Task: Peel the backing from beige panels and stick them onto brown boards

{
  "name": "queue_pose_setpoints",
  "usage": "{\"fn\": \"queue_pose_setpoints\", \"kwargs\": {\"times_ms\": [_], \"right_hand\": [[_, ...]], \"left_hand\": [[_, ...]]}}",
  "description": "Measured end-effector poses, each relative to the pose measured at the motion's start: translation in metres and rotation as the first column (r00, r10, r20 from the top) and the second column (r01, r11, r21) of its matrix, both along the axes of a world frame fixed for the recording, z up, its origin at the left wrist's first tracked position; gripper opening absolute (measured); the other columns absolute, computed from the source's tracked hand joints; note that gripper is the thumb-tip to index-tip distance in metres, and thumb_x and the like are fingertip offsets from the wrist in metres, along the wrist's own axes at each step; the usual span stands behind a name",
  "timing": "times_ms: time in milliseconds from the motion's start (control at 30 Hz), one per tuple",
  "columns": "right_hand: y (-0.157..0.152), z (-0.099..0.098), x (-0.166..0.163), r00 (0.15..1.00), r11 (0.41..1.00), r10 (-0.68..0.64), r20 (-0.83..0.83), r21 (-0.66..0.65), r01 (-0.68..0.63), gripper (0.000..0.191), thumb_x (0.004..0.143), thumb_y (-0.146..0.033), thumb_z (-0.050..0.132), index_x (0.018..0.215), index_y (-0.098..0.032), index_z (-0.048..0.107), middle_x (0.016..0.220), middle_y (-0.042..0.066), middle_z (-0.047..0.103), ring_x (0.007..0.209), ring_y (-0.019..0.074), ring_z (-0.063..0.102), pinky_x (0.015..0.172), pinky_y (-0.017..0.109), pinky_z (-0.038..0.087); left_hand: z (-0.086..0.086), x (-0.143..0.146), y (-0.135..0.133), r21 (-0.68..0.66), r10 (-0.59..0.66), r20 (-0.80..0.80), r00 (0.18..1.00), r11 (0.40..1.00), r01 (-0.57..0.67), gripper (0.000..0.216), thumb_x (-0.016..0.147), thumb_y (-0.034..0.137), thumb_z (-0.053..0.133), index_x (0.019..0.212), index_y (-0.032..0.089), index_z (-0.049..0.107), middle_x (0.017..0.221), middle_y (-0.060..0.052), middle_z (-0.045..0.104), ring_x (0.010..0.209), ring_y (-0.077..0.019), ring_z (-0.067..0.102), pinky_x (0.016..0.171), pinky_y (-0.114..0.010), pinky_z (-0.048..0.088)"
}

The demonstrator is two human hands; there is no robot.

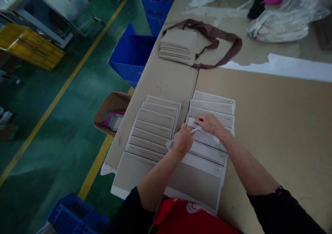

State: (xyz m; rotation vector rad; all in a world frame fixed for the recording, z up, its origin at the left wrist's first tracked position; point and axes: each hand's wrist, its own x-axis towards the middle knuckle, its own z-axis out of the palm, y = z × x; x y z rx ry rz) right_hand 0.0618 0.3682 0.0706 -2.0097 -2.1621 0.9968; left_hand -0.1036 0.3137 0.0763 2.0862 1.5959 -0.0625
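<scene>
- Brown table (272,123) fills the right half of the frame, with two fanned rows of grey sheets low at centre: left row (155,123) and right row (215,106).
- Right hand (210,123) rests on the right row, its fingertips pinched on a white strip (195,130).
- Left hand (183,141) sits over the gap between the rows, curled shut – seemingly around the strip's other end.
- The strip spans the two hands – long axis across the frame, rising slightly to the right, lying along a sheet's edge; both hands touch it, neither nearer.
</scene>
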Motion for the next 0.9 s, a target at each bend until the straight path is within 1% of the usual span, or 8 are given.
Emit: {"fn": "queue_pose_setpoints", "kwargs": {"times_ms": [200, 333, 433, 600, 700, 767, 833, 900], "right_hand": [[0.003, -0.002, -0.003, 0.996, 0.999, 0.049, 0.076, -0.017, -0.048, 0.028, 0.090, -0.040, 0.055, 0.087, -0.020, 0.076, 0.085, 0.007, 0.074, 0.077, 0.0194, 0.063, 0.064, 0.027, 0.037], [0.004, 0.000, -0.004, 0.996, 0.999, 0.053, 0.078, -0.016, -0.051, 0.029, 0.090, -0.039, 0.055, 0.088, -0.020, 0.076, 0.088, 0.008, 0.075, 0.081, 0.0213, 0.064, 0.066, 0.028, 0.038], [0.005, 0.000, -0.005, 0.996, 0.999, 0.045, 0.079, -0.028, -0.043, 0.028, 0.089, -0.038, 0.055, 0.086, -0.020, 0.077, 0.087, 0.008, 0.075, 0.080, 0.0218, 0.064, 0.066, 0.029, 0.038], [0.006, 0.000, -0.006, 0.998, 0.999, 0.032, 0.056, -0.019, -0.031, 0.027, 0.089, -0.038, 0.055, 0.083, -0.020, 0.075, 0.088, 0.009, 0.074, 0.081, 0.0214, 0.064, 0.066, 0.028, 0.037], [-0.006, 0.002, 0.007, 1.000, 1.000, -0.028, -0.001, -0.002, 0.028, 0.019, 0.083, -0.036, 0.061, 0.086, -0.021, 0.073, 0.085, 0.006, 0.073, 0.077, 0.0202, 0.063, 0.064, 0.028, 0.037], [-0.024, 0.006, 0.024, 0.994, 0.996, -0.090, -0.068, 0.005, 0.090, 0.016, 0.079, -0.032, 0.064, 0.089, -0.022, 0.071, 0.080, 0.004, 0.072, 0.073, 0.0188, 0.061, 0.063, 0.027, 0.038], [-0.047, 0.007, 0.043, 0.969, 0.981, -0.189, -0.157, 0.004, 0.192, 0.017, 0.076, -0.031, 0.064, 0.090, -0.022, 0.069, 0.079, 0.002, 0.071, 0.071, 0.0179, 0.060, 0.064, 0.027, 0.040], [-0.072, 0.006, 0.060, 0.912, 0.939, -0.337, -0.235, -0.007, 0.345, 0.019, 0.076, -0.034, 0.062, 0.089, -0.021, 0.068, 0.081, 0.002, 0.071, 0.072, 0.0181, 0.061, 0.067, 0.028, 0.042]], "left_hand": [[-0.003, 0.000, -0.001, -0.004, 0.034, 0.018, 0.999, 0.999, -0.034, 0.017, 0.098, 0.032, 0.046, 0.109, 0.022, 0.053, 0.116, -0.006, 0.055, 0.093, -0.0186, 0.065, 0.078, -0.028, 0.051], [-0.004, 0.000, 0.001, -0.007, 0.055, 0.045, 0.997, 0.998, -0.055, 0.032, 0.096, 0.031, 0.049, 0.127, 0.021, 0.045, 0.121, -0.008, 0.055, 0.098, -0.0202, 0.064, 0.081, -0.029, 0.050], [-0.004, 0.000, 0.005, -0.010, 0.024, 0.023, 0.999, 1.000, -0.024, 0.047, 0.096, 0.032, 0.048, 0.140, 0.021, 0.035, 0.127, -0.010, 0.053, 0.100, -0.0220, 0.064, 0.083, -0.031, 0.050], [-0.002, -0.001, 0.011, -0.025, -0.037, -0.010, 0.999, 0.999, 0.037, 0.050, 0.095, 0.033, 0.049, 0.142, 0.022, 0.035, 0.127, -0.011, 0.054, 0.103, -0.0243, 0.064, 0.085, -0.033, 0.049], [-0.001, -0.002, 0.014, -0.030, -0.062, -0.026, 0.998, 0.998, 0.061, 0.050, 0.095, 0.034, 0.048, 0.142, 0.023, 0.036, 0.125, -0.011, 0.054, 0.102, -0.0247, 0.064, 0.084, -0.034, 0.050], [0.000, -0.004, 0.015, -0.023, -0.080, -0.032, 0.996, 0.997, 0.080, 0.049, 0.095, 0.035, 0.048, 0.141, 0.022, 0.038, 0.124, -0.011, 0.054, 0.100, -0.0246, 0.065, 0.083, -0.034, 0.050], [0.000, -0.005, 0.016, -0.017, -0.094, -0.038, 0.995, 0.995, 0.093, 0.048, 0.095, 0.035, 0.048, 0.141, 0.022, 0.039, 0.124, -0.011, 0.054, 0.100, -0.0244, 0.065, 0.083, -0.034, 0.050], [0.000, -0.006, 0.017, -0.011, -0.096, -0.046, 0.994, 0.995, 0.095, 0.049, 0.095, 0.036, 0.048, 0.141, 0.021, 0.039, 0.124, -0.011, 0.055, 0.098, -0.0245, 0.065, 0.082, -0.034, 0.050]]}}
